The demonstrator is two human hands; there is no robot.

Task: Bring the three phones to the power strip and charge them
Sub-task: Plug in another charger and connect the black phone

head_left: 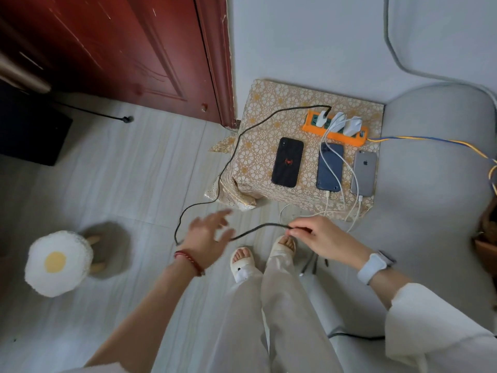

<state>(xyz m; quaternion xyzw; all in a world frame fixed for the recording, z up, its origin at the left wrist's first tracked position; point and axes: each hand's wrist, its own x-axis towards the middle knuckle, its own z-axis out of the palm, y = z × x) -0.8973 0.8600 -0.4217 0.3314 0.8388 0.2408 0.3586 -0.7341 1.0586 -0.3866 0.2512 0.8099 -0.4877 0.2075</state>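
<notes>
Three phones lie face down on a small table with a gold floral cloth (258, 125): a black phone with a red spider mark (287, 162), a dark blue phone (329, 166) and a grey phone (364, 172). White cables run into the blue and grey phones. No cable is in the black phone. An orange power strip (335, 127) at the back holds three white chargers. A black cable (228, 157) runs from the strip down over the floor. My right hand (320, 238) pinches its free end. My left hand (208, 239) is open and blurred, just left of the cable.
A grey sofa (435, 162) stands to the right of the table. A dark red door (134, 49) is at the back left. A fried-egg stool (59, 262) sits on the floor at the left. My slippered feet (258, 257) are below the hands.
</notes>
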